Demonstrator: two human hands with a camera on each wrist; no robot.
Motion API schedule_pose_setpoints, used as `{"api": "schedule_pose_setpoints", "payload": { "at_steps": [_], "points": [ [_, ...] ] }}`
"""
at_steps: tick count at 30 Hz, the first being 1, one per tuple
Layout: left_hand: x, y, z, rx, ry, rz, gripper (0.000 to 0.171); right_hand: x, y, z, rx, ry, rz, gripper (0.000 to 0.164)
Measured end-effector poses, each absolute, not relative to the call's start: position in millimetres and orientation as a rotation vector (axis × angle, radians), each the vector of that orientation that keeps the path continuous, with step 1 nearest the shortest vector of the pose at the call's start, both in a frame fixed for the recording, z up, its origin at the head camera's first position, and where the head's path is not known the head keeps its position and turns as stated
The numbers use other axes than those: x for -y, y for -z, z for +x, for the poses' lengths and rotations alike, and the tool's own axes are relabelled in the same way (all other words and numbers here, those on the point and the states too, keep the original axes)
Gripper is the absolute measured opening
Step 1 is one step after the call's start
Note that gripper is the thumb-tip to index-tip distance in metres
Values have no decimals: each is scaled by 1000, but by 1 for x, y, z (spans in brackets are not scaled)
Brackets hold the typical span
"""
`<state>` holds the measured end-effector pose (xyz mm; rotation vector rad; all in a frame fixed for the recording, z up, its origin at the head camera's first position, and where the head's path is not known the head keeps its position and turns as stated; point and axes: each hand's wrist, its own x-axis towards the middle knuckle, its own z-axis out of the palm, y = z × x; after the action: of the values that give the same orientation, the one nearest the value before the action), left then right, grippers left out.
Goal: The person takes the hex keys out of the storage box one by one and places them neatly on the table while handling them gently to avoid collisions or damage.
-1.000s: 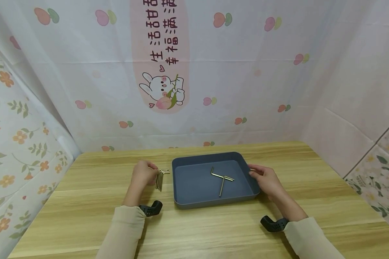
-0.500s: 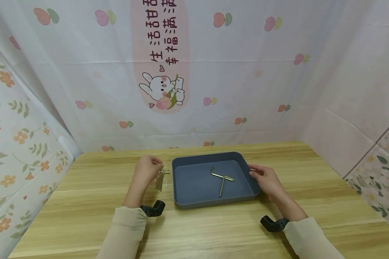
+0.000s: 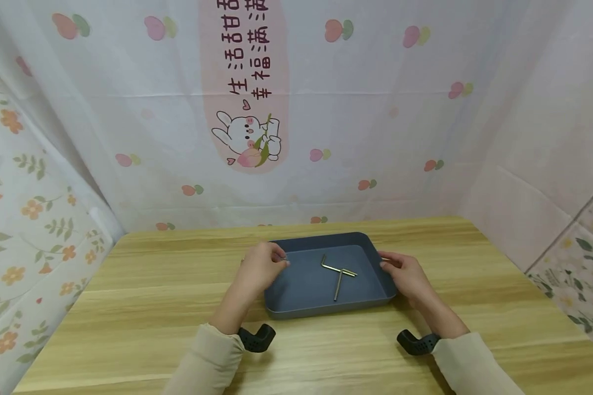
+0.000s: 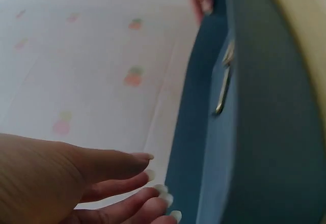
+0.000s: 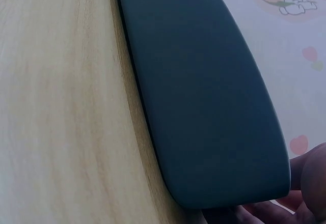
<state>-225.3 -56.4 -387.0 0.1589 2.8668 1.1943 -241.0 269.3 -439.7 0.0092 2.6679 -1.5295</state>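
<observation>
A dark blue-grey rectangular tray [image 3: 301, 288] stands on the wooden table. Brass-coloured L-shaped hex keys [image 3: 339, 285] lie crossed on its floor, right of centre. My left hand [image 3: 261, 266] is over the tray's left rim, fingertips just inside it. In the left wrist view this hand [image 4: 107, 183] has its thumb and fingers extended, nothing visible between them. My right hand [image 3: 409, 275] grips the tray's right wall, thumb at the rim; in the right wrist view its fingers [image 5: 267, 213] wrap the tray's end. The row of keys left of the tray is hidden behind my left hand and forearm.
The light wood tabletop [image 3: 128, 307] extends around the tray. A printed white curtain [image 3: 375, 109] hangs behind the table's far edge, and flowered cloth [image 3: 34, 230] borders it at the left. Each wrist carries a black camera mount [image 3: 258, 337].
My left hand has lifted from the row of hex keys and moved right, over the tray's left rim. My right hand, the tray and the keys in it have stayed put.
</observation>
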Motion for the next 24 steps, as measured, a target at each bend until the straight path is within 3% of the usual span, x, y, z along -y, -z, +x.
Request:
{"api": "schedule_pose_setpoints", "payload": {
  "at_steps": [12, 24],
  "points": [
    [10, 375, -222, -2752, -895, 342, 21, -271, 437, -242, -2677, 1518, 15, 44],
    [-24, 365, -255, -2565, -770, 357, 5, -270, 437, -241, -2662, 1539, 20, 43]
  ]
}}
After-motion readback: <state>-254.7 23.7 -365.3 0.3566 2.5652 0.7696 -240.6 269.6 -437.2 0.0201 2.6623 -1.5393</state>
